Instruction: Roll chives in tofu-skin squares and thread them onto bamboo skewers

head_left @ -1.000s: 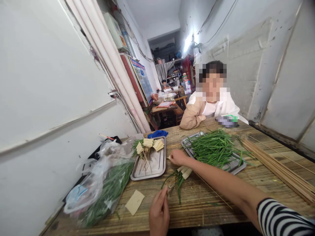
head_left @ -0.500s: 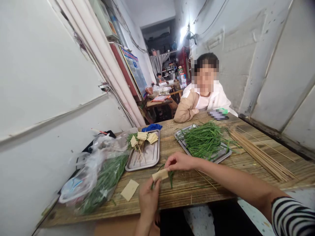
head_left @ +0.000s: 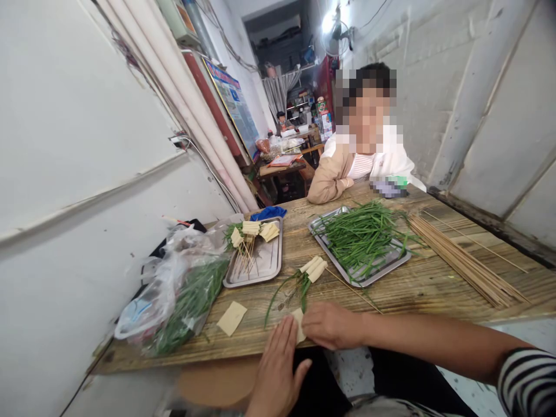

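Note:
My left hand (head_left: 278,365) lies flat at the near edge of the wooden table (head_left: 417,286), fingers stretched out against a pale tofu-skin roll (head_left: 299,322). My right hand (head_left: 332,324) rests on the same roll from the right, fingers curled over it. Green chive leaves (head_left: 286,286) stick out from under the roll toward the far side. Just beyond lie two finished rolls on a skewer (head_left: 316,268).
A steel tray (head_left: 260,267) holds skewered rolls at left; a second tray (head_left: 391,262) holds loose chives. A plastic bag of chives (head_left: 182,301) and a loose tofu sheet (head_left: 231,318) lie left. Bamboo skewers (head_left: 464,263) lie right. A person (head_left: 360,156) sits opposite.
Both hands came back from the trays to the near table edge with a tofu-skin piece and chives, and now press it flat on the wood. The camera dipped lower.

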Tool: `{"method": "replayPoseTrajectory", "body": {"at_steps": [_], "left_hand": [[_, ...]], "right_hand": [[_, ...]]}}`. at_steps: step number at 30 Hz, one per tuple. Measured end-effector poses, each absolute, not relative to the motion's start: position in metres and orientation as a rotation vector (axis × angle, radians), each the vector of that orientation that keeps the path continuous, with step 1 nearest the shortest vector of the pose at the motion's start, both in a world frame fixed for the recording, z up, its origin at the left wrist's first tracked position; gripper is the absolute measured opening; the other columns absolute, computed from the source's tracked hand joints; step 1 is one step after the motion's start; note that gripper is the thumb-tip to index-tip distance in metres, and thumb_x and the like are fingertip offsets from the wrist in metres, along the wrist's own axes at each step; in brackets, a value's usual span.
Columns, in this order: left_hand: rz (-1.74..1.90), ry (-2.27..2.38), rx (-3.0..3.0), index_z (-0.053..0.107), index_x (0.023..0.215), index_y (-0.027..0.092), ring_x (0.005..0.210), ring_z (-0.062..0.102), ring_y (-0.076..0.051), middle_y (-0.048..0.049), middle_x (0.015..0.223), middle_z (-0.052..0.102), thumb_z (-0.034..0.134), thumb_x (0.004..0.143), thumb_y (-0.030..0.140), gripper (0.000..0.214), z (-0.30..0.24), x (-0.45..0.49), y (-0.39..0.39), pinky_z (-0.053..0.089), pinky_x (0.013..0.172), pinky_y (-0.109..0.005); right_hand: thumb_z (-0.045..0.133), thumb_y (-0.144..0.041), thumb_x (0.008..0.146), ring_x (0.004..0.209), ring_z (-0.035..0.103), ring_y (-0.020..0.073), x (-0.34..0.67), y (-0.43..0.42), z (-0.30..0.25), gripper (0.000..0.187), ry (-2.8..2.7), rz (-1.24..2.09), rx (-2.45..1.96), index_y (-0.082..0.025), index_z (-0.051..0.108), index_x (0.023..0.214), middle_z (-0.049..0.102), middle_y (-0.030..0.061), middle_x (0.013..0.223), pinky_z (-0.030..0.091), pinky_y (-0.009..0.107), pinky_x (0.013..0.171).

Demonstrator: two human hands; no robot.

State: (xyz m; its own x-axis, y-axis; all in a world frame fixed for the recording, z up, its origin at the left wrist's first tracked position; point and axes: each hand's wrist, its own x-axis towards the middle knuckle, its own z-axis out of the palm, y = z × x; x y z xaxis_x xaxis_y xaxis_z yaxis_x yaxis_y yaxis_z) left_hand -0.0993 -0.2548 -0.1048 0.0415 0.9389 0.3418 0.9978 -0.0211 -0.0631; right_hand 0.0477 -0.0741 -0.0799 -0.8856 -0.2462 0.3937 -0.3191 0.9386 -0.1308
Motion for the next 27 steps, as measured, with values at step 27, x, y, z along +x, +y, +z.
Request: {"method": "replayPoseTrajectory", "body": {"at_steps": [27], "left_hand": [[-0.282,-1.793,-2.094,0.018,0.147,0.018,0.133,0.038,-0.022,-0.0092,0.143,0.044,0.044,0.088,0.032,0.066,-0.118,-0.111,-0.253,0.037,0.104,-0.037]], "right_hand": [[0.053,-0.033,0.086,0.103,0.052,0.0244,0.000,-0.058,-0.075,0.032,-2.852,0.304,-0.352,-0.009,0.063,0.104,0.059,0.0146,0.106,0.044,0.036,0.087]]}}
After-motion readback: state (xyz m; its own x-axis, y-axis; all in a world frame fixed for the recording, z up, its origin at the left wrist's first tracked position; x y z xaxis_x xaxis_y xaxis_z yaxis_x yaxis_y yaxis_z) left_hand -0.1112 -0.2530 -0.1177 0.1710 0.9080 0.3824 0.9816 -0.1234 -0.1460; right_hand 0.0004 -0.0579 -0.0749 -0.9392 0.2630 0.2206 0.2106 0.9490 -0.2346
